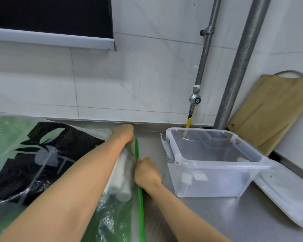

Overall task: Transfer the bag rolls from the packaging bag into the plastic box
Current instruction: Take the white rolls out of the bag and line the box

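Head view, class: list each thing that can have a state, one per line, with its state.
Clear plastic box: lid off, no rolls inside.
Translucent white lid: flat on counter, beside box.
Clear packaging bag with green zip strip: lying flat, open or shut unclear.
White bag rolls: inside the bag.
Left hand: grips the bag's far end.
Right hand: pinches the zip strip.
Wooden board: leaning against the wall.

Clear glossy plastic box (pixel 212 173), brushed-metal counter (pixel 234 219)
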Demonstrator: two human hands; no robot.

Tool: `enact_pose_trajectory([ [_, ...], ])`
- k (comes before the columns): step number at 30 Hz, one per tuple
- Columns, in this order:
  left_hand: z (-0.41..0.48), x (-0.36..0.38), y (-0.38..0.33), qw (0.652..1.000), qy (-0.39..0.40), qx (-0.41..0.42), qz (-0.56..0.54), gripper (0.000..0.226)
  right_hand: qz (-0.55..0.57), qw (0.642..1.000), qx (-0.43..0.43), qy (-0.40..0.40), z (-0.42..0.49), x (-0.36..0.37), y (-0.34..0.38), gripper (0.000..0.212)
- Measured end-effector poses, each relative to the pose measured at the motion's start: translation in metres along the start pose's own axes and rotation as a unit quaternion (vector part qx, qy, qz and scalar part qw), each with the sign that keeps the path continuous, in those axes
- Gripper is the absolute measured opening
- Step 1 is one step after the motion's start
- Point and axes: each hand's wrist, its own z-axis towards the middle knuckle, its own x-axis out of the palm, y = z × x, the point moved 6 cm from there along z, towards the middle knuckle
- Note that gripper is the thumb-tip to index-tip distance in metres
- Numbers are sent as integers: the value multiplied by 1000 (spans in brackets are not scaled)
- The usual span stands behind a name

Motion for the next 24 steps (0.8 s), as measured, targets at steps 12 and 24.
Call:
enact_pose_trajectory([
  [12, -46, -34, -24, 990, -121, 59, 37, 28, -14, 1000, -8, -21, -25, 1, -6, 39],
  [24, -100, 3, -35, 998, 29, 44, -18, 22, 2, 1000, -8, -27, -43, -6, -6, 40],
])
